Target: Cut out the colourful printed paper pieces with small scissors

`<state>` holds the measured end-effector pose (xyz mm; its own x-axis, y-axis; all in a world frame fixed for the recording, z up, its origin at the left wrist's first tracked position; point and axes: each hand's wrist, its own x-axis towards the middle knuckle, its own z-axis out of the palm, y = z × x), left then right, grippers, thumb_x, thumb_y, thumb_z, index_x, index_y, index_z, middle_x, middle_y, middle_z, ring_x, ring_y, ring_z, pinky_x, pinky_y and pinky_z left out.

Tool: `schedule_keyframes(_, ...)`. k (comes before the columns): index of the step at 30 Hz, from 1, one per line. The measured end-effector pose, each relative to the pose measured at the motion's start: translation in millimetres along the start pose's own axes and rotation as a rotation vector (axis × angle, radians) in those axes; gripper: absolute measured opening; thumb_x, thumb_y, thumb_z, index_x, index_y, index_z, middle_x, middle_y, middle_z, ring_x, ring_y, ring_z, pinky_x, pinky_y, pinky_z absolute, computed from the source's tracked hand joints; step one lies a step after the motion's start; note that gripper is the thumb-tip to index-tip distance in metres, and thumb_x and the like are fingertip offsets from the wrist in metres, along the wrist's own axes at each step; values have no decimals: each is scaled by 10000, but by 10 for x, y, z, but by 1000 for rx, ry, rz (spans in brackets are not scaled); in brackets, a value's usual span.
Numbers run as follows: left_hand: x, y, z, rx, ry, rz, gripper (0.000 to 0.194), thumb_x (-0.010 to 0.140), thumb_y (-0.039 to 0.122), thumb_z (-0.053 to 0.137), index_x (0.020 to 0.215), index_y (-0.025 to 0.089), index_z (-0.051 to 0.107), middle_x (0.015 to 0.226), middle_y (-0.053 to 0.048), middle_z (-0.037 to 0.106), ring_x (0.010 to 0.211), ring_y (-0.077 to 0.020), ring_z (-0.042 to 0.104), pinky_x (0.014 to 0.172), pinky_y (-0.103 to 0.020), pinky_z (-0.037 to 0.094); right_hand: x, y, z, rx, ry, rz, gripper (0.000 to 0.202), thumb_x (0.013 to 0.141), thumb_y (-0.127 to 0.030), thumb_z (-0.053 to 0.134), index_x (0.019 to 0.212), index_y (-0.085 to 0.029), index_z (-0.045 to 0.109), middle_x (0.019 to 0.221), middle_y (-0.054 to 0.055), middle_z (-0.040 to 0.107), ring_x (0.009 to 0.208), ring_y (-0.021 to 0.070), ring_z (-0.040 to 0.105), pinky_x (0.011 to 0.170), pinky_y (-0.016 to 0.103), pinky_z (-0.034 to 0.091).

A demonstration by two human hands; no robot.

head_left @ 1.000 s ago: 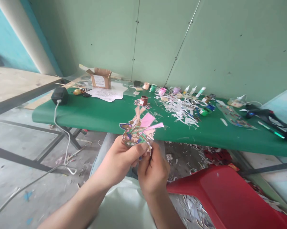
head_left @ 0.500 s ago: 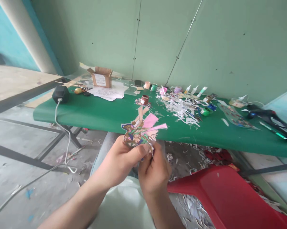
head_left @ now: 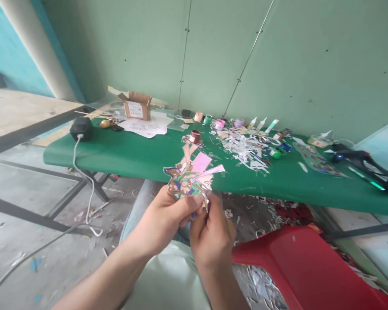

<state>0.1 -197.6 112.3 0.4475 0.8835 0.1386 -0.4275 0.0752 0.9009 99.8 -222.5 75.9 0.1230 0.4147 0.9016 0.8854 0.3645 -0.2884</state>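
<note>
A painted paper cutout (head_left: 189, 183) in brown, green, blue and pink is held up in front of the table's near edge. Pink and peach strips stick out from its top and right side. My left hand (head_left: 169, 211) is closed on its lower left, the thumb lying across the front. At its lower right, my right hand (head_left: 211, 230) pinches the edge with curled fingers. The two hands touch or nearly touch below the piece. Whatever lies behind the fingers is hidden. Beyond the cutout, a jar of reddish-brown paint (head_left: 194, 136) stands on the table.
The green-covered table (head_left: 132, 157) bears white paper scraps (head_left: 245, 148), a small cardboard box (head_left: 137, 106), several paint jars, printed sheets (head_left: 147, 125) and a black adapter (head_left: 81, 128). A black device (head_left: 364, 165) lies at right. A red chair (head_left: 310, 267) stands close by on my right.
My right hand has shifted slightly right and down. The cutout has tilted a little, and both hands still hold it. The view has moved slightly.
</note>
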Motion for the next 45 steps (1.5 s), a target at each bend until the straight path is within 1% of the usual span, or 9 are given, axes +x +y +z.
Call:
schedule_keyframes(7,-10,-17,-54,98,-11,32,252,863,254,641,657,152,537,596,50,431,527,-52,316,463,-182,266,-30,17,35,32,-14,13,179,977,-143,396,1015,-136,571,697,37,712,562,133,690,536,173,493)
schedule_keyframes(12,-15,5,-69,89,-29,68,143,876,239,626,754,165,611,666,36,504,588,-69,395,496,-184,311,-29,9,40,55,-7,18,178,955,-115,406,1010,-138,574,693,43,713,556,147,693,526,186,500)
schedule_keyframes(17,6,15,-60,94,-16,50,202,844,226,648,670,149,580,613,39,488,547,-62,370,491,-188,304,-13,21,50,50,-11,14,193,941,-98,412,1043,-145,568,716,46,724,569,153,701,543,190,513)
schedule_keyframes(20,40,12,-32,-25,32,-8,260,816,247,665,612,145,541,528,58,418,490,-49,317,471,-184,273,27,66,48,88,-34,8,222,937,-103,411,1075,-160,575,745,46,733,592,158,707,553,202,521)
schedule_keyframes(25,68,34,23,-200,5,-98,257,805,282,671,622,142,557,474,74,356,453,-46,293,456,-176,259,49,106,-13,371,-95,179,171,962,-184,444,1086,-207,560,767,18,695,616,127,676,544,190,517)
schedule_keyframes(28,59,34,32,-220,10,-89,262,806,299,689,637,140,568,474,77,351,450,-44,302,457,-170,270,16,82,-48,661,-136,335,118,987,-261,425,1033,-233,530,792,8,644,625,115,636,510,183,508)
schedule_keyframes(31,52,11,14,-204,33,-55,257,818,307,692,660,143,574,490,75,371,452,-42,309,459,-169,274,-9,62,-58,791,-152,385,110,993,-249,427,1001,-247,536,803,-4,625,637,103,620,533,177,518)
schedule_keyframes(38,37,-47,-33,-120,27,-20,284,843,337,684,666,155,555,517,71,366,475,-48,307,465,-181,262,-42,69,-69,757,-148,385,112,971,-218,481,1005,-251,582,720,-35,604,529,80,554,466,153,470)
schedule_keyframes(45,15,-83,-56,43,24,81,304,875,357,663,677,160,542,579,55,403,522,-58,306,494,-196,285,-24,112,-86,570,-185,296,139,960,-169,481,1038,-229,580,817,-2,699,658,106,669,568,173,541)
